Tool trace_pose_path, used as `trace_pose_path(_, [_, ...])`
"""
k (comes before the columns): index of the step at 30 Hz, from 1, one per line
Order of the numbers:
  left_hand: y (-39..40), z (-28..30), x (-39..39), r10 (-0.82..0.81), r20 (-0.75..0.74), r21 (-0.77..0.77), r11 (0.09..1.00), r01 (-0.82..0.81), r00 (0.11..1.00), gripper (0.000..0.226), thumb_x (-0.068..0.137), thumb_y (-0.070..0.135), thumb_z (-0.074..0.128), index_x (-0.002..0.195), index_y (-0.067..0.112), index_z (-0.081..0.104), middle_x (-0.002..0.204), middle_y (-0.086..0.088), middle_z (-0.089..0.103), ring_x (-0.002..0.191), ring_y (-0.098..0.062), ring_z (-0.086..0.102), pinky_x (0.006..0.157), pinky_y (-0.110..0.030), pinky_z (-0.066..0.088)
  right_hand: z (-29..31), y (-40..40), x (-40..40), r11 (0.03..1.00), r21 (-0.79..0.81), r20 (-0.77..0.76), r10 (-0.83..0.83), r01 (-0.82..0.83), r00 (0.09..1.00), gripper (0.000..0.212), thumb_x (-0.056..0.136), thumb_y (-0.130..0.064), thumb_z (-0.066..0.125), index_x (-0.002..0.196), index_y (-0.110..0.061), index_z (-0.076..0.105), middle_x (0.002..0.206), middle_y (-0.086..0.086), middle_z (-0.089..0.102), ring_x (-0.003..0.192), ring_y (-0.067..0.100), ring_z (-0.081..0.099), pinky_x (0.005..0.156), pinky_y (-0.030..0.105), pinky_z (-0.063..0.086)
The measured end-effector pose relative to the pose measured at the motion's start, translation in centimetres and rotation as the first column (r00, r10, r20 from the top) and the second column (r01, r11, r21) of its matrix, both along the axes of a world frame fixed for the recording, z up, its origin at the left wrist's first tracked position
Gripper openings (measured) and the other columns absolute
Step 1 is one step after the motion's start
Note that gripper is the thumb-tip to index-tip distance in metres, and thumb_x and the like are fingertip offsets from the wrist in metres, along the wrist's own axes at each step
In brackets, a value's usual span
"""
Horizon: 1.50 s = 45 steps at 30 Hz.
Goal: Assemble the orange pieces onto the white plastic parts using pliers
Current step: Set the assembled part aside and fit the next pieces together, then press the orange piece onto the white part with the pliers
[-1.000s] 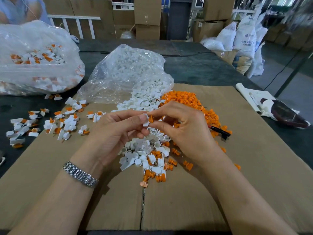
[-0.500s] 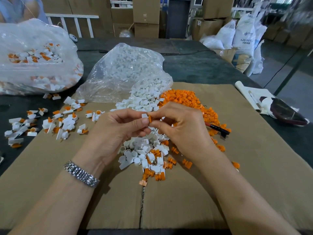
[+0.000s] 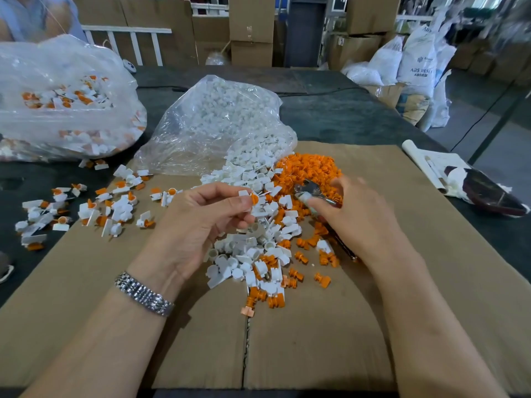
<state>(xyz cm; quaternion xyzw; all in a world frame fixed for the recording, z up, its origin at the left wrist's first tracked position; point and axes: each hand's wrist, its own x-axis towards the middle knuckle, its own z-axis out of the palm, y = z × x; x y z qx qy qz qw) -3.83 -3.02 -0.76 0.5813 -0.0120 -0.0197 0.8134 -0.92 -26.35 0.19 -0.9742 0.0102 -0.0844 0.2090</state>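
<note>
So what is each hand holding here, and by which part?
The left hand pinches a white part with an orange piece by its white body, at the fingertips. The right hand grips the pliers by the handles.

1 head-worn view, forward and down, close over the cardboard sheet (image 3: 330, 340).

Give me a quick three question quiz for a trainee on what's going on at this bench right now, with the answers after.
1. True or false: the left hand pinches a white part with an orange piece on it.
2. Which tool does the right hand grip? A) scissors B) pliers C) screwdriver
3. Fill in: the loose orange pile lies on the ____ sheet.

Key: 1 true; 2 B; 3 cardboard.
</note>
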Motion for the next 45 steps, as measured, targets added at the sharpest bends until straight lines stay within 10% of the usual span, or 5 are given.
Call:
trace_pose_path(9, [0.2, 0.0, 0.2, 0.017, -0.01, -0.024, 1.0, -0.017, 1.0, 0.017, 0.069, 0.009, 0.082, 0.085, 0.004, 0.079, 0.083, -0.014, 0.073, 0.071, -0.023, 0.072, 0.062, -0.022, 0.057, 0.2, 0.4, -0.1, 0.967, -0.252, -0.074, -0.064, 0.043, 0.995, 0.029, 0.093, -0.041, 0.051, 0.085, -0.013, 0.055, 0.088, 0.007, 0.056, 0.089, 0.03, 0.054, 0.079, 0.041, 0.041])
trace_pose_path(15, [0.6, 0.0, 0.2, 0.071, 0.003, -0.064, 0.995, -0.071, 0.997, 0.015, 0.076, 0.009, 0.079, 0.089, 0.004, 0.078, 0.088, -0.013, 0.075, 0.072, -0.019, 0.072, 0.063, -0.021, 0.057, 4.4, 0.2, -2.2, 0.947, 0.307, -0.13, 0.144, -0.098, 0.981, 0.023, 0.1, -0.033, 0.051, 0.09, -0.016, 0.063, 0.067, 0.001, 0.063, 0.055, 0.013, 0.058, 0.052, 0.028, 0.043])
trace_pose_path(22, [0.7, 0.3, 0.3, 0.115, 0.037, -0.124, 0.986, -0.11, 0.993, 0.012, 0.072, 0.016, 0.083, 0.083, 0.012, 0.081, 0.084, -0.01, 0.075, 0.073, -0.017, 0.073, 0.062, -0.02, 0.057, 5.1, 3.0, -4.6, 0.85, 0.464, -0.404, 0.454, -0.25, 0.794, 0.035, 0.105, -0.035, 0.05, 0.1, -0.004, 0.065, 0.093, 0.011, 0.076, 0.093, 0.028, 0.073, 0.094, 0.052, 0.055])
trace_pose_path(34, [0.3, 0.3, 0.1, 0.193, 0.056, -0.01, 0.981, -0.193, 0.98, 0.002, 0.08, 0.011, 0.08, 0.082, 0.01, 0.08, 0.084, -0.013, 0.076, 0.071, -0.02, 0.07, 0.061, -0.022, 0.055, 4.5, 4.9, -5.8, 0.86, 0.425, -0.392, 0.458, -0.284, 0.798, 0.032, 0.106, -0.043, 0.044, 0.09, -0.019, 0.058, 0.083, 0.005, 0.071, 0.069, 0.009, 0.067, 0.072, 0.031, 0.054])
trace_pose_path(45, [0.1, -0.3, 0.3, 0.255, 0.003, 0.03, 0.967, -0.255, 0.967, 0.009, 0.092, 0.007, 0.073, 0.094, -0.001, 0.077, 0.078, -0.015, 0.075, 0.07, -0.02, 0.073, 0.063, -0.02, 0.057, 3.0, 7.3, -6.7, 0.885, 0.395, -0.28, 0.37, -0.245, 0.886, 0.044, 0.106, -0.048, 0.04, 0.085, -0.011, 0.052, 0.082, 0.018, 0.065, 0.066, 0.023, 0.054, 0.076, 0.053, 0.054])
